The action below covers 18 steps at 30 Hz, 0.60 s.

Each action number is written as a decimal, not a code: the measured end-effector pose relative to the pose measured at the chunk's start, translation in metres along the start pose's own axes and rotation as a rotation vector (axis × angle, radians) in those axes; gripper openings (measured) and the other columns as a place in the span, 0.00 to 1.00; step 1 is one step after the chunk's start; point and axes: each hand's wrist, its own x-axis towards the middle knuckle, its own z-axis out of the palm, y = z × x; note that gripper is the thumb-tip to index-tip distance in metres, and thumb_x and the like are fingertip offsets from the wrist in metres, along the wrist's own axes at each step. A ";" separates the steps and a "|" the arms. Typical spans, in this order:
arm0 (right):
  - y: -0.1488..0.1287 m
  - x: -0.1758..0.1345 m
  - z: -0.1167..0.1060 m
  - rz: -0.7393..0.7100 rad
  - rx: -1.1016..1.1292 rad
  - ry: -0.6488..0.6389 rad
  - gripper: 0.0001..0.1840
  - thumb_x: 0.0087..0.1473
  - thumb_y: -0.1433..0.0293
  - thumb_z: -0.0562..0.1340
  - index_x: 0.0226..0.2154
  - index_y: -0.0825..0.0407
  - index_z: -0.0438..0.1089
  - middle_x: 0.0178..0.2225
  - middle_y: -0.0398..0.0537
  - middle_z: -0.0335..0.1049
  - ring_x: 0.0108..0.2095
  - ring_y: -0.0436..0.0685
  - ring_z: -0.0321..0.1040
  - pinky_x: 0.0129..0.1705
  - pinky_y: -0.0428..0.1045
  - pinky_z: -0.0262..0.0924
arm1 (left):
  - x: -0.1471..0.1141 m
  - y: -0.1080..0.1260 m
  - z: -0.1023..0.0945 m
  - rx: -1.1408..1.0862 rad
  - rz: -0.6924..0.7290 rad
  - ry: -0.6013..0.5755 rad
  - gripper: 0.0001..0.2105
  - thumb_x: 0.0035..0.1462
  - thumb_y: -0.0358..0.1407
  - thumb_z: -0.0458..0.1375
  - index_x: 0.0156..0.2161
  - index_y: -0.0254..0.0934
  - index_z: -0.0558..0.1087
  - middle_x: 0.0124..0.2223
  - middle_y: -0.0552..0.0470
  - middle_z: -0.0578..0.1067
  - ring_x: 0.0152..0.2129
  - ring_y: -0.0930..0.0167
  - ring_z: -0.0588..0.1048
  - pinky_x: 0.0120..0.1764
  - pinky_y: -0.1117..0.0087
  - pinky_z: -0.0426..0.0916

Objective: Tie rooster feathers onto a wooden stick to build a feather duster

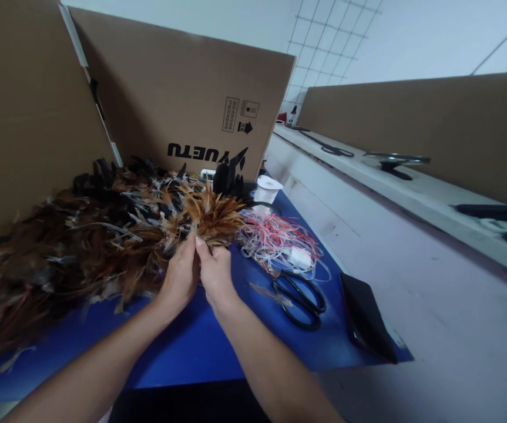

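My left hand (181, 275) and my right hand (217, 271) meet over the table's front part, closed at the base of a bunch of golden-brown feathers (218, 212). Its tips fan out up and to the right. The fingertips press together, so the stems between them are mostly hidden. To the left of my hands spreads a big loose pile of brown and black feathers (90, 252). On the right lies a tangle of red and clear plastic strips (275, 235). Below it rest scissors (304, 299) with black handles.
A blue tabletop (191, 346) carries everything. Cardboard panels (183, 88) stand behind and at the left. A white spool (267, 189) sits beyond the strips, and a dark phone-like slab (365, 317) lies at the right edge. The ledge (412, 182) on the right holds more tools.
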 end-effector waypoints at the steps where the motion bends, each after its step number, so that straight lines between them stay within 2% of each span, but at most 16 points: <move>1: -0.001 -0.001 0.001 0.025 0.034 -0.001 0.18 0.49 0.57 0.60 0.20 0.55 0.69 0.20 0.44 0.69 0.24 0.52 0.64 0.29 0.46 0.60 | 0.000 0.000 0.000 0.008 -0.013 -0.024 0.24 0.59 0.32 0.46 0.61 0.33 0.57 0.50 0.39 0.72 0.47 0.64 0.72 0.50 0.60 0.65; 5: -0.005 -0.003 0.003 0.080 0.182 0.026 0.13 0.49 0.62 0.60 0.29 0.55 0.71 0.29 0.46 0.73 0.32 0.53 0.68 0.39 0.48 0.62 | 0.000 0.002 -0.001 -0.034 -0.062 -0.103 0.24 0.59 0.34 0.46 0.61 0.35 0.56 0.54 0.39 0.70 0.49 0.64 0.70 0.52 0.59 0.63; 8: -0.008 -0.004 0.003 0.082 0.271 0.016 0.12 0.49 0.64 0.60 0.34 0.55 0.70 0.35 0.47 0.73 0.37 0.54 0.69 0.44 0.49 0.61 | 0.003 0.009 -0.007 -0.067 -0.083 -0.129 0.24 0.60 0.36 0.43 0.60 0.30 0.58 0.57 0.38 0.67 0.53 0.63 0.66 0.55 0.58 0.60; 11: -0.013 -0.004 0.002 0.115 0.351 -0.005 0.12 0.48 0.64 0.61 0.33 0.56 0.70 0.33 0.47 0.73 0.35 0.53 0.69 0.44 0.49 0.62 | 0.008 0.016 -0.017 -0.079 -0.109 -0.146 0.24 0.61 0.37 0.42 0.59 0.27 0.61 0.57 0.36 0.67 0.54 0.62 0.65 0.56 0.58 0.58; 14: -0.018 -0.004 0.002 0.164 0.437 -0.034 0.12 0.47 0.64 0.62 0.33 0.55 0.69 0.31 0.45 0.73 0.31 0.52 0.69 0.40 0.48 0.63 | 0.011 0.020 -0.024 -0.109 -0.170 -0.156 0.23 0.61 0.39 0.42 0.58 0.29 0.62 0.55 0.39 0.69 0.52 0.62 0.68 0.55 0.58 0.60; 16: -0.020 -0.002 0.001 0.161 0.470 -0.049 0.11 0.46 0.64 0.63 0.32 0.55 0.69 0.28 0.44 0.73 0.29 0.51 0.68 0.36 0.47 0.64 | 0.013 0.021 -0.026 -0.162 -0.259 -0.120 0.23 0.61 0.40 0.44 0.59 0.33 0.59 0.54 0.40 0.70 0.50 0.61 0.70 0.53 0.57 0.62; 18: -0.020 -0.001 0.000 0.142 0.481 -0.060 0.11 0.46 0.64 0.63 0.31 0.55 0.69 0.26 0.43 0.71 0.26 0.50 0.67 0.32 0.46 0.63 | 0.015 0.020 -0.025 -0.304 -0.399 -0.048 0.24 0.60 0.42 0.47 0.59 0.37 0.57 0.50 0.42 0.72 0.45 0.62 0.73 0.48 0.58 0.67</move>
